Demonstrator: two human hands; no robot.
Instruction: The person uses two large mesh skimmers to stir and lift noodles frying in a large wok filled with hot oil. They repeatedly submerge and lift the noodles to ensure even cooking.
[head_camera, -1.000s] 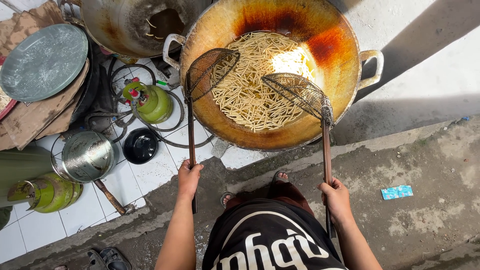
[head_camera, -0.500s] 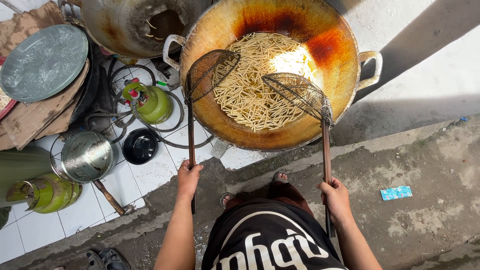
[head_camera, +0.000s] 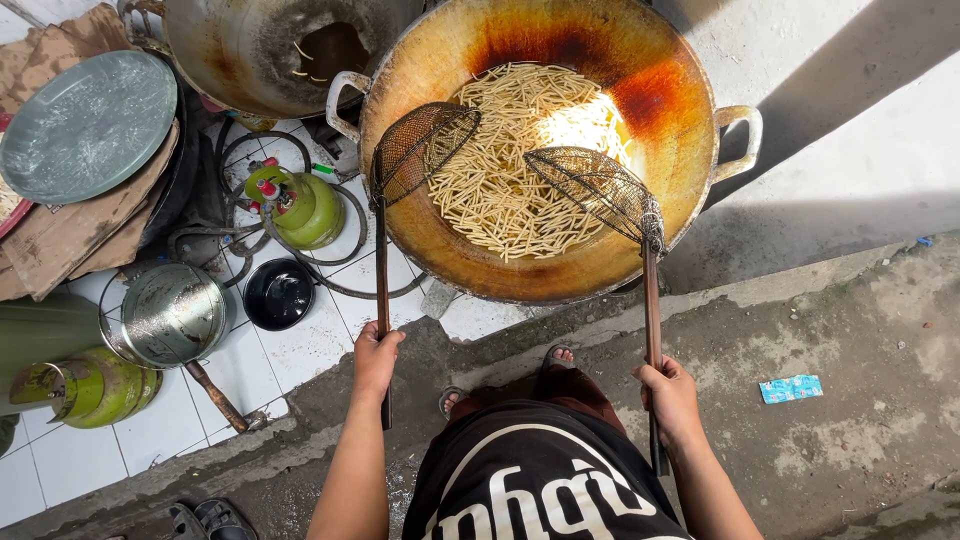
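Left hand (head_camera: 376, 358) and right hand (head_camera: 671, 398), fingers clamped low on two long skimmers (head_camera: 420, 145), stiff, light wire baskets over slippery fried sticks (head_camera: 505, 175).

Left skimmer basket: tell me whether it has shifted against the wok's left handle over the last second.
No. The left skimmer basket sits just right of the wok's left handle, as before; only the camera drifted slightly.

Hard daylight from above — sharp focus throughout. White glare burns out the oil in the wok (head_camera: 585, 125), a broad dark shadow crosses the concrete ground (head_camera: 820, 215) (upper right), and edges bow slightly.
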